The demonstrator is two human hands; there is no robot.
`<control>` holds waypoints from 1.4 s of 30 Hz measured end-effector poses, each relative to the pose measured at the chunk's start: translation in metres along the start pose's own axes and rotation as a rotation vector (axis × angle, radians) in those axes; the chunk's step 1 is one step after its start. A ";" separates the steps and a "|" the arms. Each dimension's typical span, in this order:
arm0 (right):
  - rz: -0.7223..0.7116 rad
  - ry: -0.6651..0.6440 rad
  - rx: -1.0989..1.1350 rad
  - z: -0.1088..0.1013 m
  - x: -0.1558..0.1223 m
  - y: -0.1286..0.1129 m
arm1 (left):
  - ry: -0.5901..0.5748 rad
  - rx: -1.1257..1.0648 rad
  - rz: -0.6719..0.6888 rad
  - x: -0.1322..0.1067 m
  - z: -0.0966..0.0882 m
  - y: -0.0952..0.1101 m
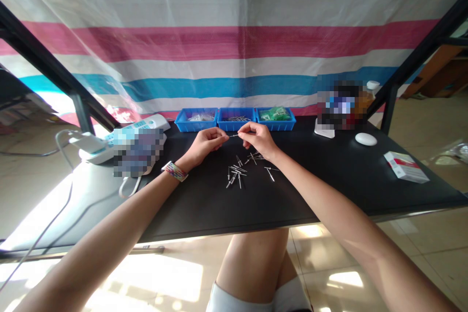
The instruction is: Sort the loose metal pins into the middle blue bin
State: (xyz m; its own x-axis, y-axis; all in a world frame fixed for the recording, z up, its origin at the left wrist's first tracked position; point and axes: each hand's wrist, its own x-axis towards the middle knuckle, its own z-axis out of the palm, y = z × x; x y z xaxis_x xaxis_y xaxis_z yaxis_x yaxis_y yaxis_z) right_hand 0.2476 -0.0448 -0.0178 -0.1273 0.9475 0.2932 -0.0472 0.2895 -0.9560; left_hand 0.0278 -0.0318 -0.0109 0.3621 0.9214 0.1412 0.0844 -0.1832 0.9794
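Pinching step: left hand point(204, 145) and right hand point(259, 140) both closed on one thin pin point(234, 135) above loose pins point(237, 171) on tabletop point(329, 190); next likely needs fine fingertip alignment.

Small hand-assembly workshop, as it reaches me over the remote feed: a black table point(329, 190) stands on a tiled floor point(420, 117), closed off at the back by a striped tarp point(234, 39) hung behind a dark metal frame point(44, 57). Three blue bins point(234, 119) of small parts line the table's far edge, and loose metal pins point(237, 170) lie scattered mid-table. A power strip point(109, 144) with trailing cables sits at the left, a small carton point(405, 165) at the right. The sorted parts and improvised fittings tell me this is a makeshift production bench.
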 end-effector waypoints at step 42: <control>-0.284 0.313 -0.888 -0.005 0.054 -0.010 | -0.151 0.100 0.006 -0.002 0.003 0.002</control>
State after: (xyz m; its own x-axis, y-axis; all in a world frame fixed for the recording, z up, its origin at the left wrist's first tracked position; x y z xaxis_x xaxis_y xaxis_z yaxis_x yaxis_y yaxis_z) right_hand 0.2459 0.0043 0.0074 0.0477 0.7830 0.6202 0.7429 0.3873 -0.5460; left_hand 0.0299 -0.0350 -0.0099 0.4974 0.8596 0.1167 0.1706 -0.2289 0.9584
